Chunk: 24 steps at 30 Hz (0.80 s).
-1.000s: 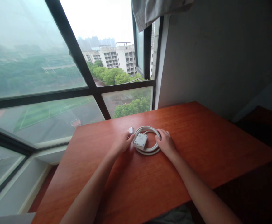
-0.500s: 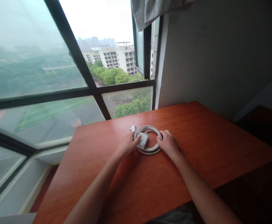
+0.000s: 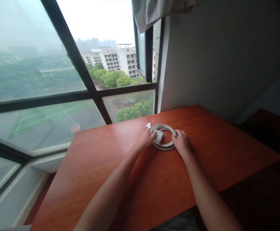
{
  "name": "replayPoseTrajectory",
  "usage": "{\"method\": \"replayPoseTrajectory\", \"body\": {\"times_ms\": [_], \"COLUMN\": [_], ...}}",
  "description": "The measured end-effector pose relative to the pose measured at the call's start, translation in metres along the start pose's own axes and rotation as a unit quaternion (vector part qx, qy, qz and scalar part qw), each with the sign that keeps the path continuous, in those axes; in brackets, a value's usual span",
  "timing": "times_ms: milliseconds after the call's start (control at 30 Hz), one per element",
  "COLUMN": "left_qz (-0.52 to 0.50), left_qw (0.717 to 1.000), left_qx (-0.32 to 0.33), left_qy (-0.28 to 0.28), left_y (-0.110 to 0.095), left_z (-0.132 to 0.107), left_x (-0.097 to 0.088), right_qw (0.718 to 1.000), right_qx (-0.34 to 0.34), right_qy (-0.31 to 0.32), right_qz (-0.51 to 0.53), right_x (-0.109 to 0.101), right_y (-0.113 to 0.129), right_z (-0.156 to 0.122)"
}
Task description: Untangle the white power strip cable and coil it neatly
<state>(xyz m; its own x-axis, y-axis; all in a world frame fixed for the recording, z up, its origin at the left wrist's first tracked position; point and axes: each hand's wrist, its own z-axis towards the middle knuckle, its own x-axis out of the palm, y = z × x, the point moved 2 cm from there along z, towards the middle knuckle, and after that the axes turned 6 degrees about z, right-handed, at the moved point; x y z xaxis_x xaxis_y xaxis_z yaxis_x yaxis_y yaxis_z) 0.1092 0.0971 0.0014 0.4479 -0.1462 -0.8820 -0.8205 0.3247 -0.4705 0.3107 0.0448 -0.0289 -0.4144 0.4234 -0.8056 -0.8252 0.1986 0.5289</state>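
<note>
A white cable, wound into a loose ring, is at the far side of the red-brown wooden table. My left hand is closed on the ring's left side, with the thumb over a small white socket block that lies against the coil. Just beyond those fingers a white plug sticks out, its prongs pointing left. My right hand grips the opposite side of the coil, thumb inside the ring. Fingers under the cable are partly hidden. I cannot tell whether the coil rests on the tabletop.
Behind the table's far edge stands a dark-framed window, with one pane opened at the right. A grey curtain hangs above it. To the right is a grey wall, with a dark piece of furniture beyond the table.
Both hands have carried the coiled cable, socket block and plug to the right and slightly farther away across the table. The view has shifted a little. Both hands keep their hold.
</note>
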Motion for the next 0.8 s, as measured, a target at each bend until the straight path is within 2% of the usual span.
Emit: {"method": "replayPoseTrajectory", "body": {"times_ms": [167, 300, 367, 467, 567, 633, 700, 800], "left_qz": [-0.013, -0.079, -0.119, -0.184, -0.266, -0.328, -0.363, -0.372], "left_qw": [1.0, 0.997, 0.993, 0.983, 0.963, 0.943, 0.93, 0.927], "left_qx": [0.005, 0.024, 0.02, -0.001, -0.019, -0.036, -0.044, -0.043], "left_qy": [0.011, 0.004, 0.005, 0.015, 0.031, 0.043, 0.033, 0.006], "left_y": [-0.019, -0.021, -0.015, 0.003, 0.026, 0.042, 0.055, 0.07], "left_z": [0.026, 0.03, 0.023, 0.005, -0.023, -0.042, -0.058, -0.075], "left_x": [0.014, 0.017, 0.016, 0.009, 0.001, -0.005, -0.012, -0.017], "right_qw": [0.998, 0.998, 0.997, 0.992, 0.982, 0.972, 0.951, 0.924], "right_qx": [0.045, 0.056, 0.055, 0.041, -0.012, -0.071, -0.125, -0.164], "right_qy": [-0.031, -0.037, -0.052, -0.114, -0.138, -0.079, 0.037, 0.183], "right_qz": [-0.014, 0.008, 0.019, 0.046, 0.13, 0.211, 0.281, 0.294], "right_x": [-0.01, -0.013, -0.014, -0.02, -0.025, -0.022, -0.015, 0.006], "right_y": [-0.019, -0.026, -0.028, -0.023, 0.001, 0.031, 0.068, 0.116], "right_z": [0.006, 0.006, 0.005, 0.003, -0.004, -0.012, -0.022, -0.037]}}
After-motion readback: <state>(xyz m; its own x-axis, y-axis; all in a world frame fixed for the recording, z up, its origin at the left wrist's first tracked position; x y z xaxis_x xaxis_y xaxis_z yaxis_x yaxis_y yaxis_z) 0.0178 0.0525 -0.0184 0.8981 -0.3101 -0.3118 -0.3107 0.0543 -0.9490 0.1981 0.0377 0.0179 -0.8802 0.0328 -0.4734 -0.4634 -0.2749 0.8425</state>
